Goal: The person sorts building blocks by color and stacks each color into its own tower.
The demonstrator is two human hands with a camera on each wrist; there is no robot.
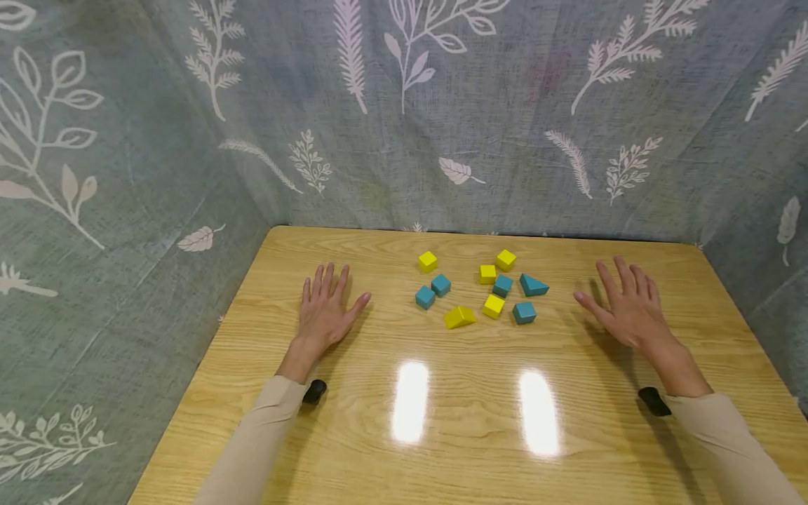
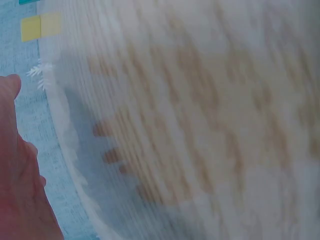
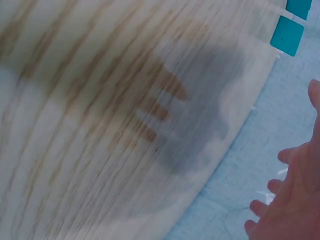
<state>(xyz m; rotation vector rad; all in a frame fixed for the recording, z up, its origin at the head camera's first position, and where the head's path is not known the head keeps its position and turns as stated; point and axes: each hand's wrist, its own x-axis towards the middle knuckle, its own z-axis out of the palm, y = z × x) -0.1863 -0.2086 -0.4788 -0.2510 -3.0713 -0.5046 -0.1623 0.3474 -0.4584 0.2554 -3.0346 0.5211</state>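
My left hand (image 1: pixel 325 312) is held over the table's left side, fingers straight and spread, thumb toward the blocks, with nothing in it. On the right, my right hand (image 1: pixel 631 312) is spread the same way above its own shadow, also holding nothing. Between them lie several yellow cubes (image 1: pixel 428 261) and several blue cubes (image 1: pixel 524 313). A blue triangular block (image 1: pixel 533 285) is the piece nearest the right hand, and a yellow triangular block (image 1: pixel 459 318) lies at the group's front. One yellow block (image 2: pixel 30 28) shows in the left wrist view, a blue block (image 3: pixel 287 36) in the right.
The wooden table (image 1: pixel 353 449) is glossy, with two bright light reflections in front of the blocks. A grey-blue leaf-patterned cloth (image 1: pixel 391 175) hangs along the back edge and both sides. Black wrist straps (image 1: pixel 314 391) show by the beige sleeves.
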